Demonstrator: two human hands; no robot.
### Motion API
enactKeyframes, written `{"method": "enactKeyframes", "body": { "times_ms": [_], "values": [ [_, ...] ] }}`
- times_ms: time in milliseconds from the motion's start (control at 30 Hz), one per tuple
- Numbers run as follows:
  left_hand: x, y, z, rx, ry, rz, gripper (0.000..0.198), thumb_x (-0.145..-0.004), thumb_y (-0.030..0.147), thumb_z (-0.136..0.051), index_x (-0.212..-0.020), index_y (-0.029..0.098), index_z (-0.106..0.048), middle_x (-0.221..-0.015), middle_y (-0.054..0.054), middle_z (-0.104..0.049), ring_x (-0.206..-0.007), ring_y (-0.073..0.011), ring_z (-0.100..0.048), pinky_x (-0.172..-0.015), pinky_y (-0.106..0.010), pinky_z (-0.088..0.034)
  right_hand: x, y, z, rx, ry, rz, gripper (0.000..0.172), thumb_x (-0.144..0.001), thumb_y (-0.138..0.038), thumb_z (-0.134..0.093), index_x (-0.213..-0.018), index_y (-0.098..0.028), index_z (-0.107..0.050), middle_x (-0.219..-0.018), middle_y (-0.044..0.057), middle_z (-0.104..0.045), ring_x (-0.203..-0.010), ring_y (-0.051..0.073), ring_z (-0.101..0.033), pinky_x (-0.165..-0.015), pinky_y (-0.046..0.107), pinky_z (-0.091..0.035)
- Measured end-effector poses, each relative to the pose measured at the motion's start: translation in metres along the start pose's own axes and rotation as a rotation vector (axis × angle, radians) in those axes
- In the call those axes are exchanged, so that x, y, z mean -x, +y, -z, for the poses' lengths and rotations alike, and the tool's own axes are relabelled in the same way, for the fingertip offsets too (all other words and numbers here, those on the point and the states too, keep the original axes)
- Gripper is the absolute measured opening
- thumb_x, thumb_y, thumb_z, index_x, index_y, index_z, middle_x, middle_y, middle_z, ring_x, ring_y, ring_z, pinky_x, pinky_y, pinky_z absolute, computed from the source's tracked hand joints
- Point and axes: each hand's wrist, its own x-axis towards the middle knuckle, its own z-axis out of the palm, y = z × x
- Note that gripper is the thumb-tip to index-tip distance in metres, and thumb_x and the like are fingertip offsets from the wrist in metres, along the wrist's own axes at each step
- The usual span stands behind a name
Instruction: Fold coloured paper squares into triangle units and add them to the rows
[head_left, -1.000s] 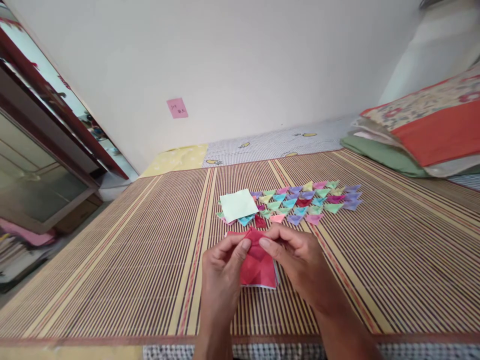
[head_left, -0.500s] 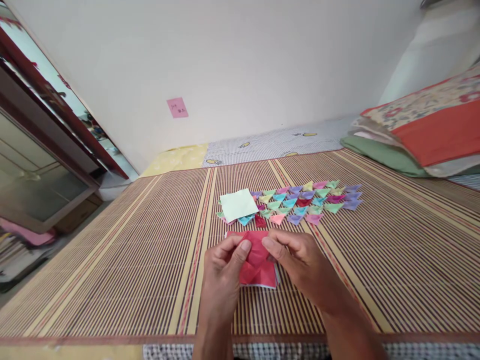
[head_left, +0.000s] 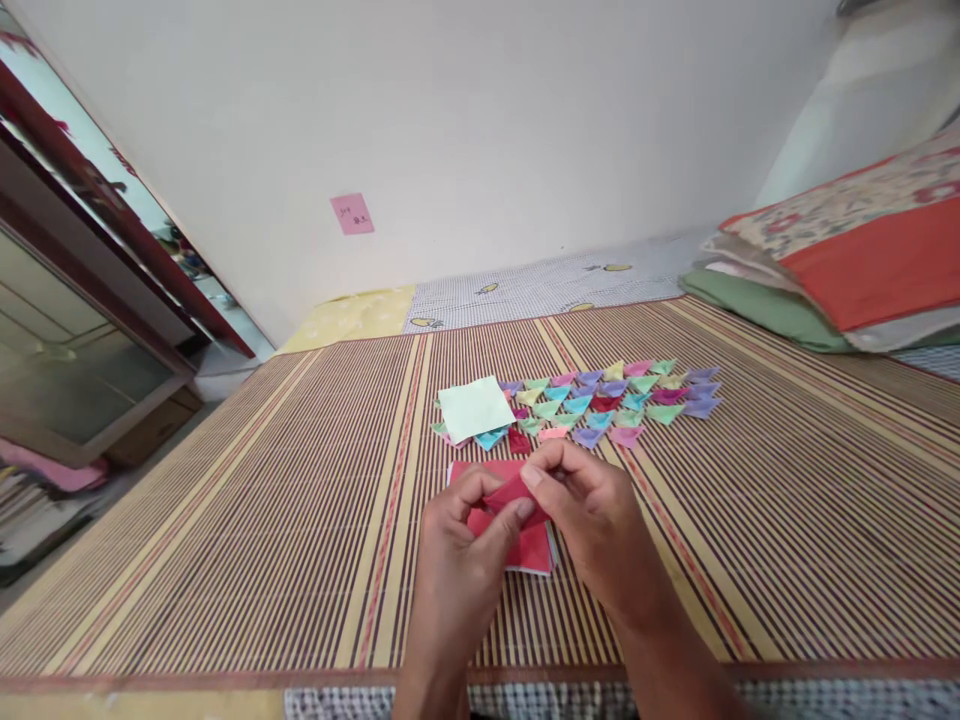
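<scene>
A small piece of red paper [head_left: 511, 493], partly folded, is held between my two hands. My left hand [head_left: 469, 540] pinches its lower left side with thumb and fingers. The thumb and forefinger of my right hand [head_left: 589, 510] grip its upper right part; the other fingers curl underneath. Below both hands lies a stack of square paper [head_left: 534, 552] with a red sheet on top, partly covered by the hands. Just beyond are rows of small folded paper boats [head_left: 592, 402] in many colours. A pale green paper square [head_left: 478, 408] rests over the left end of the rows.
A striped bamboo mat [head_left: 315, 520] covers the bed. At the right are folded bedding and a red floral pillow [head_left: 877, 262]. A pink note [head_left: 352, 214] is stuck on the white wall behind. A glass-fronted cabinet [head_left: 67, 350] stands at the left.
The red paper has been folded smaller between my fingers. My left hand has shifted a little to the right, and my right hand has risen slightly.
</scene>
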Motion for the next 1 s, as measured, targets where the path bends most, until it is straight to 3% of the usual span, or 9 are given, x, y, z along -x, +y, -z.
{"method": "enactKeyframes", "body": {
  "times_ms": [133,367,467,567,800,900,1000],
  "values": [
    [0.001,-0.003,0.003,0.096,-0.015,-0.018,0.024,-0.089,0.029,-0.079,-0.070,0.018,-0.069,-0.072,0.001,-0.062,-0.071,-0.0145,-0.055,-0.069,-0.025,-0.044,-0.001,0.002,-0.002,-0.163,-0.059,-0.101,0.024,-0.095,-0.038,-0.066,-0.080,-0.020,-0.062,-0.072,-0.002,-0.058,-0.067,0.015,-0.055,-0.061,0.025,-0.049],
    [-0.002,-0.002,0.017,0.063,-0.144,-0.004,0.034,-0.101,0.040,-0.063,-0.079,0.018,-0.077,-0.076,-0.002,-0.063,-0.075,-0.0164,-0.054,-0.072,-0.027,-0.044,-0.005,0.000,0.010,-0.065,-0.096,-0.022,0.024,-0.096,-0.036,-0.066,-0.078,-0.020,-0.063,-0.070,-0.004,-0.054,-0.063,0.012,-0.048,-0.058,0.022,-0.043],
    [-0.003,-0.002,0.021,0.059,-0.194,0.070,0.029,-0.095,0.041,-0.072,-0.079,0.018,-0.077,-0.074,-0.002,-0.065,-0.070,-0.0155,-0.055,-0.068,-0.026,-0.045,-0.005,-0.001,0.015,-0.027,-0.191,-0.003,0.023,-0.095,-0.032,-0.067,-0.076,-0.019,-0.064,-0.068,-0.004,-0.054,-0.063,0.012,-0.047,-0.058,0.023,-0.041],
    [-0.003,-0.004,0.021,0.084,-0.155,0.113,0.024,-0.084,0.035,-0.085,-0.073,0.017,-0.074,-0.070,-0.001,-0.065,-0.068,-0.0142,-0.056,-0.068,-0.025,-0.046,-0.005,-0.001,0.015,-0.036,-0.260,-0.017,0.022,-0.094,-0.032,-0.068,-0.077,-0.019,-0.066,-0.070,-0.003,-0.057,-0.066,0.013,-0.051,-0.061,0.024,-0.042],
    [-0.007,-0.013,0.019,0.278,0.066,0.095,0.022,-0.082,0.031,-0.086,-0.072,0.016,-0.072,-0.071,0.000,-0.066,-0.066,-0.0119,-0.058,-0.066,-0.023,-0.048,-0.007,-0.001,0.016,0.048,-0.225,0.002,0.021,-0.095,-0.033,-0.069,-0.079,-0.019,-0.068,-0.072,-0.002,-0.061,-0.069,0.014,-0.053,-0.065,0.026,-0.043],
    [-0.007,-0.013,0.019,0.328,0.064,0.129,0.024,-0.082,0.032,-0.086,-0.073,0.016,-0.070,-0.071,0.000,-0.066,-0.066,-0.0119,-0.058,-0.066,-0.024,-0.050,-0.005,-0.003,0.016,0.124,-0.197,0.047,0.024,-0.097,-0.029,-0.064,-0.075,-0.019,-0.065,-0.070,-0.003,-0.057,-0.068,0.014,-0.051,-0.063,0.027,-0.041],
    [-0.006,-0.011,0.019,0.314,-0.028,0.162,0.026,-0.080,0.032,-0.088,-0.074,0.017,-0.067,-0.071,0.001,-0.064,-0.063,-0.0110,-0.055,-0.062,-0.022,-0.047,-0.004,-0.004,0.015,0.153,-0.175,0.091,0.025,-0.098,-0.027,-0.060,-0.074,-0.020,-0.062,-0.069,-0.003,-0.055,-0.067,0.014,-0.050,-0.062,0.027,-0.040]
  ]
}}
